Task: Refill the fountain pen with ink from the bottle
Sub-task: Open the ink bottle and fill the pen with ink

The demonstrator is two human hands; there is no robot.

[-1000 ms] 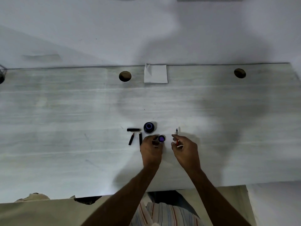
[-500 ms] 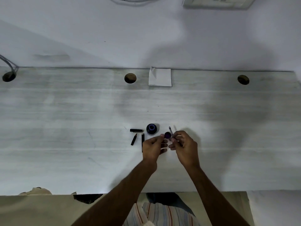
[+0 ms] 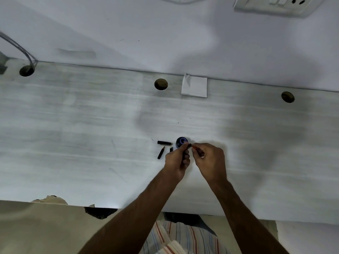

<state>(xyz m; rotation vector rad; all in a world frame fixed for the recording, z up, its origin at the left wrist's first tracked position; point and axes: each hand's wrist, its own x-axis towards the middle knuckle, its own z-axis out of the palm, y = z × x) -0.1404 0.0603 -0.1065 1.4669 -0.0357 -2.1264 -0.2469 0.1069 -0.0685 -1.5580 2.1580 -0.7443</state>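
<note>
Head view: both hands meet over the ink bottle

Head camera looks down on a pale, streaked counter (image 3: 91, 125) that runs along a white wall (image 3: 128, 33), with round cable holes (image 3: 161, 84) near its far edge and a switch plate (image 3: 275, 4) above. A folded white tissue (image 3: 194, 86) lies flat by the wall. Near the counter's middle, the left hand (image 3: 177, 161) is curled around a small dark item, likely the ink bottle, though its fingers hide most of it. The right hand (image 3: 211, 160) pinches a thin reddish pen part (image 3: 194, 147), its tip touching the left hand's fingertips. Just behind them stands a round blue piece (image 3: 181, 142), cap or bottle I cannot tell. To the left, three black pen pieces lie apart: the cap (image 3: 164, 143), a tapered section (image 3: 161, 153), and a short piece (image 3: 171, 149)
</note>
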